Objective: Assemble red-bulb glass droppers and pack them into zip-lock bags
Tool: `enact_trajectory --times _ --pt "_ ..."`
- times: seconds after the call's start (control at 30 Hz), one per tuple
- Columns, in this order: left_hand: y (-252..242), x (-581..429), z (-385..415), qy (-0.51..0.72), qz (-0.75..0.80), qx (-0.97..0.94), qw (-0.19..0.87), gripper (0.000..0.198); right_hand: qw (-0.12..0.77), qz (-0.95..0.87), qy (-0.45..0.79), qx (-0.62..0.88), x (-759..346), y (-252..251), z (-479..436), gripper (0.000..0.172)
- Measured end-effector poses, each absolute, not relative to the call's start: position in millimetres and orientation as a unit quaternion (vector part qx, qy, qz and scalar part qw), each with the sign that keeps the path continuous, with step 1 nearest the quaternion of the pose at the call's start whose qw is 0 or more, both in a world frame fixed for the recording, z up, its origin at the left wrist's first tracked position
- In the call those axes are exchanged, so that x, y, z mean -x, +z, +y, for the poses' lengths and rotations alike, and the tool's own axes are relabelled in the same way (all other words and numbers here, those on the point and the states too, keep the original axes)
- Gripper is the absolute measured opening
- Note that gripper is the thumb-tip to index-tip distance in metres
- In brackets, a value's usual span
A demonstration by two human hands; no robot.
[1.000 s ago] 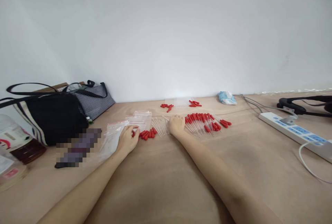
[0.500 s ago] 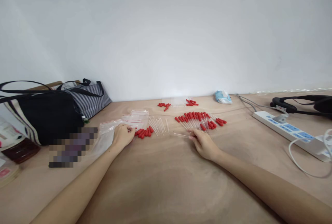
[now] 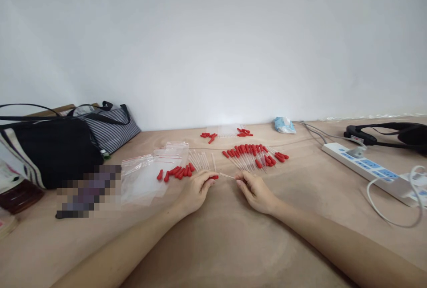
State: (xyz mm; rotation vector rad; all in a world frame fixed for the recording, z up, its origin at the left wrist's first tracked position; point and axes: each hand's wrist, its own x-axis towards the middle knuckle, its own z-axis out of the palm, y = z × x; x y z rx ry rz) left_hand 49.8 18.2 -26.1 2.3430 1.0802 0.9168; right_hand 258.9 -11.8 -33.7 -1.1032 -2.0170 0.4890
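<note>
Left hand (image 3: 196, 190) farther from plastic bags (image 3: 138, 185)

On your left: black bag (image 3: 56, 154) just beside striped bag (image 3: 113, 130), dark-liquid container (image 3: 20, 196), pixelated item (image 3: 95, 190) | near your wall (image 3: 213, 47): blue-and-white packet (image 3: 283, 125) | on your right: power strip (image 3: 376, 173) holding a plug (image 3: 356, 152), black strapped device (image 3: 408, 134) behind.

The forearms (image 3: 327, 234) — slim and tapering — are bare, as are left hand (image 3: 196, 190) and right hand (image 3: 256, 192).
</note>
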Motion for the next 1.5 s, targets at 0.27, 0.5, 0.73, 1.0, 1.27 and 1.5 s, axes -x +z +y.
enact_trajectory --times 0.27,0.5,0.73,1.0,1.27,1.5 --pt "-26.0 -50.8 14.9 0.342 0.366 -0.836 0.226 0.019 0.358 -0.807 0.172 0.437 -258.7 -35.9 -11.1 0.012" --pt "-27.7 -52.0 13.2 0.337 0.391 -0.824 0.233 0.015 0.347 -0.813 0.152 0.442 -258.5 -38.5 -12.0 0.017" --pt "-23.7 -53.8 6.1 0.331 0.377 -0.846 0.183 0.012 0.303 -0.869 0.043 0.389 -266.4 -38.0 -6.3 0.017" --pt "-24.1 -54.0 3.4 0.325 0.343 -0.871 0.134 0.013 0.31 -0.88 -0.058 0.356 -263.1 -34.8 -11.4 0.023" --pt "-27.9 -52.4 4.8 0.311 0.291 -0.896 0.125 0.015 0.28 -0.879 0.064 0.38 -251.4 -36.9 -10.5 0.023" --pt "-21.3 -49.8 11.9 0.312 0.327 -0.884 0.119 0.016 0.221 -0.881 -0.001 0.418 -250.4 -16.7 -6.6 0.02"
